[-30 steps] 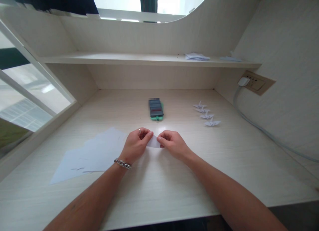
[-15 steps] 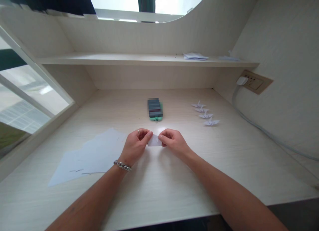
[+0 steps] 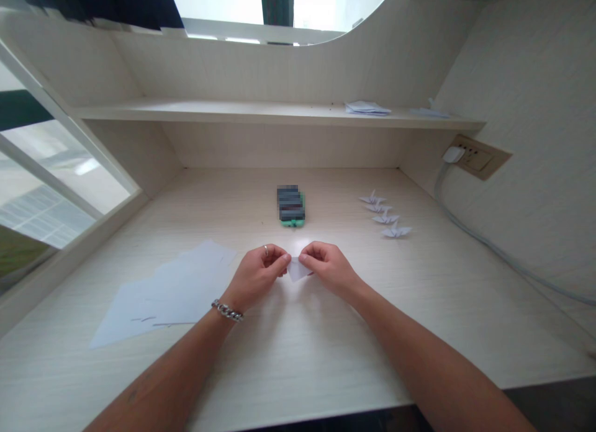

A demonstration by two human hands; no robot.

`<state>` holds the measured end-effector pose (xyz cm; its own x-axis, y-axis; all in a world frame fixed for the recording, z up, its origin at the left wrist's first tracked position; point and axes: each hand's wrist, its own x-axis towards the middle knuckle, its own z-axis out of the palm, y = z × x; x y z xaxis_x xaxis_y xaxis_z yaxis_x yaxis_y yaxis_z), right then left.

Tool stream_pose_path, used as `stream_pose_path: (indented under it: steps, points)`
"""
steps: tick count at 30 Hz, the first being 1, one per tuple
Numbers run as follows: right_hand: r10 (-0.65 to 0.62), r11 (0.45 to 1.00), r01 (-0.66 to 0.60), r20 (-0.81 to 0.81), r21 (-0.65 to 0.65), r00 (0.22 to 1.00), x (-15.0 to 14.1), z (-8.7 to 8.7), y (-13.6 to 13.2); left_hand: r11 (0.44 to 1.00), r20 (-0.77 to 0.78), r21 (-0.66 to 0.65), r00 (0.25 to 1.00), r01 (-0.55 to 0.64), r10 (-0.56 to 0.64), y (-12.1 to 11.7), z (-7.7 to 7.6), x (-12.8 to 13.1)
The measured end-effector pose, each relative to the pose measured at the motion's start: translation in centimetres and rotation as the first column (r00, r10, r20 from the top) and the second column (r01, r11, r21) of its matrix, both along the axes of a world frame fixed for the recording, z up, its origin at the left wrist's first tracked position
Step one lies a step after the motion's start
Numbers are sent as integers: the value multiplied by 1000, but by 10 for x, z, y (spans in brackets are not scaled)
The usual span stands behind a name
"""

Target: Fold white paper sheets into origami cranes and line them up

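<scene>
A small folded piece of white paper [image 3: 297, 271] is held up between my two hands, just above the desk. My left hand [image 3: 262, 272], with a ring on a finger and a chain bracelet at the wrist, pinches its left corner between thumb and fingers. On the other side my right hand [image 3: 329, 265] grips the upper right part the same way. The fingers hide both side edges of the paper. Behind my hands lies a phone [image 3: 291, 205] with a green edge, its face blurred out. Several folded paper cranes [image 3: 395, 231] stand in a slanting row to the right.
White sheets [image 3: 172, 295] lie spread at the left of the desk [image 3: 288, 370]. A shelf [image 3: 233, 112] runs along the back, bearing a stack of folded paper [image 3: 367, 108]. A grey cable [image 3: 488, 243] hangs from the wall socket [image 3: 482, 157] down the right side.
The folded paper has tilted between my hands, and a corner now points down. My left hand has shifted slightly right, closer to my right hand. The whole view has moved a little.
</scene>
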<state>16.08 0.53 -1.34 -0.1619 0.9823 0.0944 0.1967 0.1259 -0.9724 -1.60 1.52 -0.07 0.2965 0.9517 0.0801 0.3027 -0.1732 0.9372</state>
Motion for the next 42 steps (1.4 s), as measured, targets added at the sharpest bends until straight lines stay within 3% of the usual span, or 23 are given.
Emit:
stream_pose_path:
  steps: [3, 6, 13, 18, 23, 31, 34, 42]
  points:
    - [70, 997, -76, 171, 32, 983, 4, 2, 0, 991, -178, 68, 979, 114, -100, -2, 0, -2]
    - [150, 984, -169, 279, 48, 949, 5, 5, -2, 979, -248, 70, 954, 190, -167, -3, 0, -4]
    - [232, 972, -234, 199, -12, 952, 14, 11, 0, 972, -218, 36, 951, 233, -220, -3, 9, -9]
    - [137, 990, -135, 45, -35, 990, 36, 11, 11, 984, -141, -15, 974, 176, -176, 4, 11, -18]
    - [-29, 998, 25, -69, -59, 997, 39, -1, 21, 995, 16, -100, 1000, -21, 22, 13, 2, -22]
    - [-246, 969, 242, -97, -52, 964, 18, -26, 32, 989, -55, -138, 997, 50, -58, 36, -11, -6]
    - [-257, 966, 254, -90, -40, 962, 14, -30, 40, 975, 119, -221, 993, 19, 8, 46, -12, 1]
    - [-259, 965, 262, -118, 12, 959, -7, -30, 50, 977, 340, -155, 921, -147, 192, 50, -24, 23]
